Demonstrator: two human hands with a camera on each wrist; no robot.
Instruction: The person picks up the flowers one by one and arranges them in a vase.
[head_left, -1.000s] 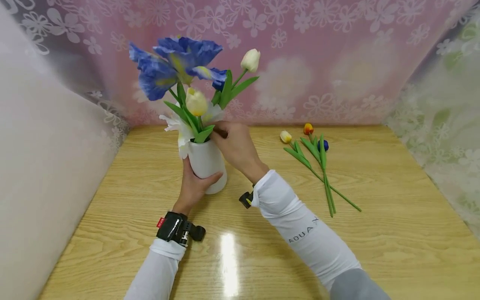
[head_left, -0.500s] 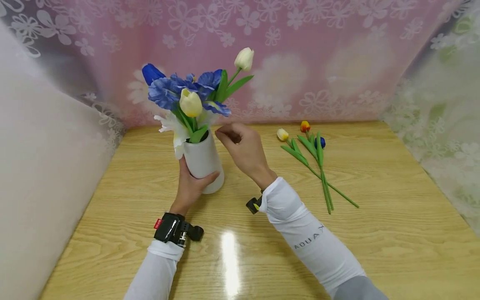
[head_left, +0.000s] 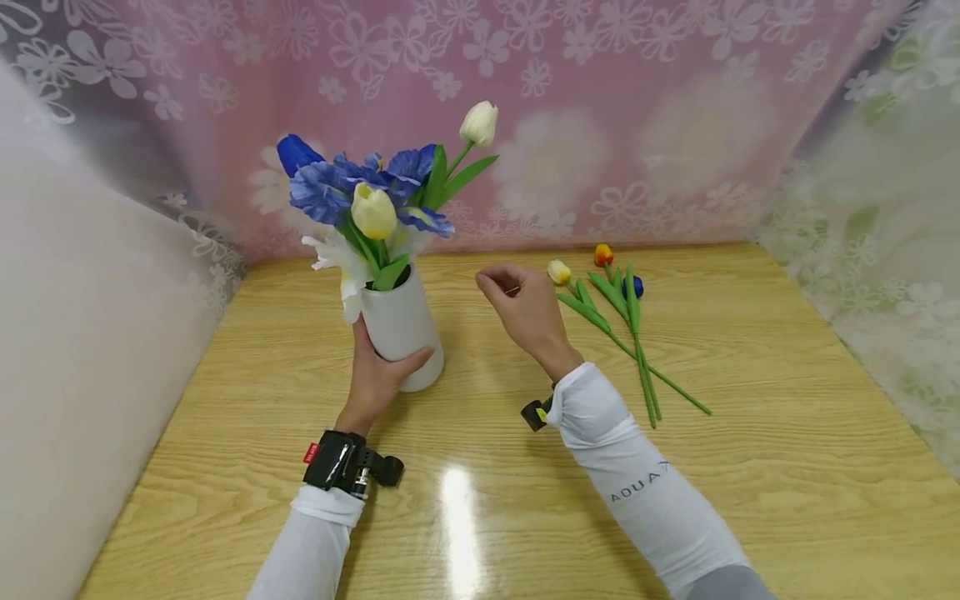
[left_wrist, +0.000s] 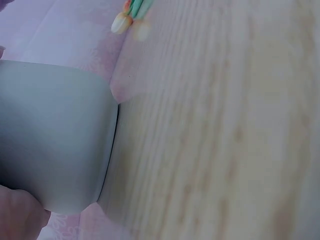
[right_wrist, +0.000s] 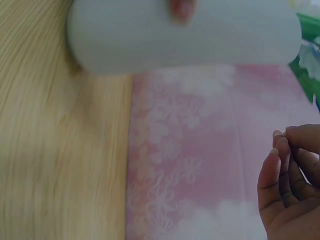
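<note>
A white vase (head_left: 401, 333) stands on the wooden table, and my left hand (head_left: 375, 375) grips its lower side with the thumb across the front. In the vase are blue flowers (head_left: 318, 192), a blue tulip (head_left: 297, 155), two cream tulips, one in front (head_left: 373, 211) and one leaning up to the right (head_left: 478, 124), and a white ruffled flower (head_left: 341, 258). My right hand (head_left: 525, 312) is between the vase and the loose tulips. Its fingers are loosely bent, fingertips (right_wrist: 276, 152) close to the thumb, with nothing visible between them.
On the table to the right lie three loose tulips with crossing stems: a white-yellow one (head_left: 559, 272), an orange one (head_left: 603, 255) and a blue one (head_left: 633, 287). A pink floral curtain (head_left: 570, 192) hangs at the table's back edge.
My right hand has left the vase opening and moved right, toward the loose tulips. The large blue flowers have sunk lower in the vase. My left hand keeps its grip.
</note>
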